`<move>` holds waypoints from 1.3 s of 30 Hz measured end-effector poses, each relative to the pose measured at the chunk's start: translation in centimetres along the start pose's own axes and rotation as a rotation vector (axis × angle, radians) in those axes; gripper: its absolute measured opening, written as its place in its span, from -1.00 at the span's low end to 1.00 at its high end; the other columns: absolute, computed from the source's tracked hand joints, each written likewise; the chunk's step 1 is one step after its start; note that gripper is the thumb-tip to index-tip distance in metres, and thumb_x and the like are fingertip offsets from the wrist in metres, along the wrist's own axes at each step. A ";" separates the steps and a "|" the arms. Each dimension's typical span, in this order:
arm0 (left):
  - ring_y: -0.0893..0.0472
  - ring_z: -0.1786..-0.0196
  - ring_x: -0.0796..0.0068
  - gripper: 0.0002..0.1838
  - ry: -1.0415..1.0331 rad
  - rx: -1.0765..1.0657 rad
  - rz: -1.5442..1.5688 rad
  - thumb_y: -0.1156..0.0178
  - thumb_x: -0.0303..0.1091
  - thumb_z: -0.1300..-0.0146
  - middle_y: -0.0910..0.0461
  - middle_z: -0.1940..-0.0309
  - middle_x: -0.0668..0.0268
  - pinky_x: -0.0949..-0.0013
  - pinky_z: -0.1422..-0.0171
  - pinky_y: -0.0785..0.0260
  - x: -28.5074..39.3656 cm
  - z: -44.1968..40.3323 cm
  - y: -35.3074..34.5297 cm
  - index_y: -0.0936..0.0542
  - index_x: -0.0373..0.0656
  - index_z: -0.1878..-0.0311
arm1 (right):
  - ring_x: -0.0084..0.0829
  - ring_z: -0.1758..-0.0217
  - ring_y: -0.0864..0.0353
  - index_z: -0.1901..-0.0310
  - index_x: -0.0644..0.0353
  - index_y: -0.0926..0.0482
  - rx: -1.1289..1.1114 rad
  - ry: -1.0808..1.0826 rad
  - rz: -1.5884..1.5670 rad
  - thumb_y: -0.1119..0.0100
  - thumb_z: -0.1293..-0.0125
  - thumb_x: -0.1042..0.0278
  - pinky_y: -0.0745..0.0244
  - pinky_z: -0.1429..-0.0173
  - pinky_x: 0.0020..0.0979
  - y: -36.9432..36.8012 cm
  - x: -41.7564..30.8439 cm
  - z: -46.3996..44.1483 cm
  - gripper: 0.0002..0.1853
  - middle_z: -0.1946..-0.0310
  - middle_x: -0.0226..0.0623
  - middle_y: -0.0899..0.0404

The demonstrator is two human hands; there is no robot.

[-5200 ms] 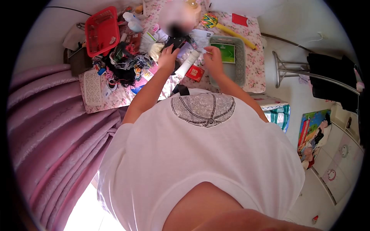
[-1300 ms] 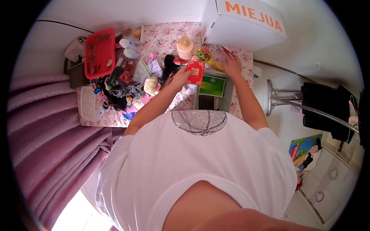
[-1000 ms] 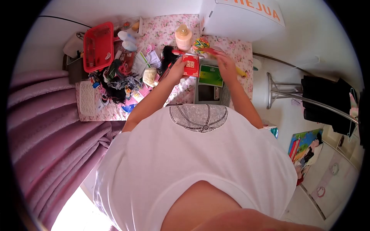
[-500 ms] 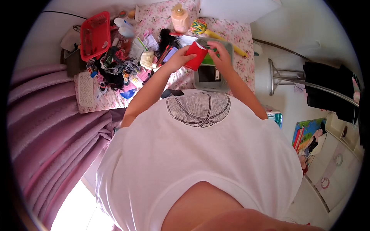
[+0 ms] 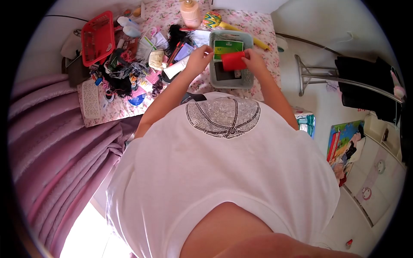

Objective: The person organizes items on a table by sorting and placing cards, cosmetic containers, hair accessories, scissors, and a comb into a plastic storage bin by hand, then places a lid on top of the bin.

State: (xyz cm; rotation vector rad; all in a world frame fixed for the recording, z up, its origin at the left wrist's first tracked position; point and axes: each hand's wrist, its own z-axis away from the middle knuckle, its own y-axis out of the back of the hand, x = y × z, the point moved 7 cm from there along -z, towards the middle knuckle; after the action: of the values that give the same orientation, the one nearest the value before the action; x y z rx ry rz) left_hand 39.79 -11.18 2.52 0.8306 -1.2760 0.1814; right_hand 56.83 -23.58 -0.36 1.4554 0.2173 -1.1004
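Observation:
My right hand [image 5: 255,62] grips a flat red packet [image 5: 232,61] by its right end, above a grey-green plastic basket [image 5: 249,77]. The packet lies nearly level; whether it is an envelope or a booklet I cannot tell. Inside the basket, a green packet [image 5: 228,44] shows behind the red one, and a dark flat item [image 5: 227,74] shows in front. At the basket's left rim is my left hand [image 5: 198,60], its fingers bent and slightly apart, with nothing visible between them.
A red basket [image 5: 98,38], a tangled heap of cords and small items [image 5: 127,77] and a white tube [image 5: 175,68] fill the table's left side. Behind stand a pump bottle [image 5: 190,15] and a yellow-handled object [image 5: 230,26]. A metal-framed rack [image 5: 320,75] is at right.
My left hand has let go of the red packet and moved left. My right hand now holds the packet, turned more level and shifted right over the basket. The view has shifted slightly.

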 end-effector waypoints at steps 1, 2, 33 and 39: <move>-0.46 0.34 0.53 -0.80 -0.009 -0.029 0.031 -0.06 -0.34 -0.09 -0.49 0.39 0.31 0.48 0.23 -0.30 -0.7 0.3 -0.5 -0.46 -0.25 0.26 | -0.20 0.32 -0.50 0.28 0.30 -0.40 -0.007 0.021 0.034 -0.11 0.00 0.45 -0.39 0.24 -0.29 -0.5 0.0 0.4 -0.78 0.41 -0.08 -0.50; -0.45 0.33 0.54 -0.80 0.002 -0.052 0.046 -0.06 -0.35 -0.10 -0.49 0.39 0.31 0.48 0.23 -0.30 -1.5 0.6 -1.1 -0.45 -0.25 0.25 | -0.15 0.31 -0.49 0.29 0.29 -0.38 -0.014 0.041 0.068 -0.08 -0.01 0.47 -0.38 0.23 -0.24 -1.4 -0.1 0.9 -0.79 0.40 -0.05 -0.50; -0.49 0.29 0.36 -0.81 0.042 -0.136 0.115 -0.05 -0.34 -0.07 -0.51 0.38 0.21 0.39 0.16 -0.33 -3.0 1.5 -2.1 -0.48 -0.24 0.27 | -0.10 0.07 -0.31 0.25 0.21 -0.40 -0.072 0.180 0.490 -0.23 0.24 0.51 -0.38 0.11 -0.24 -7.3 -0.6 2.0 -0.60 0.21 -0.07 -0.31; -0.49 0.31 0.36 -0.80 0.030 -0.128 0.106 -0.06 -0.34 -0.06 -0.51 0.39 0.19 0.39 0.18 -0.32 -3.0 1.2 -2.1 -0.48 -0.25 0.29 | -0.08 0.10 -0.34 0.21 0.22 -0.38 -0.165 0.138 0.494 -0.28 0.23 0.41 -0.39 0.13 -0.21 -7.0 -0.8 2.4 -0.55 0.21 -0.05 -0.33</move>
State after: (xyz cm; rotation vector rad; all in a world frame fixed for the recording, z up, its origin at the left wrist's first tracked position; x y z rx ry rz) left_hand 39.04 -12.48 -1.05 0.6489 -1.2900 0.1938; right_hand 50.36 -23.55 -4.02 1.3412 0.0370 -0.5696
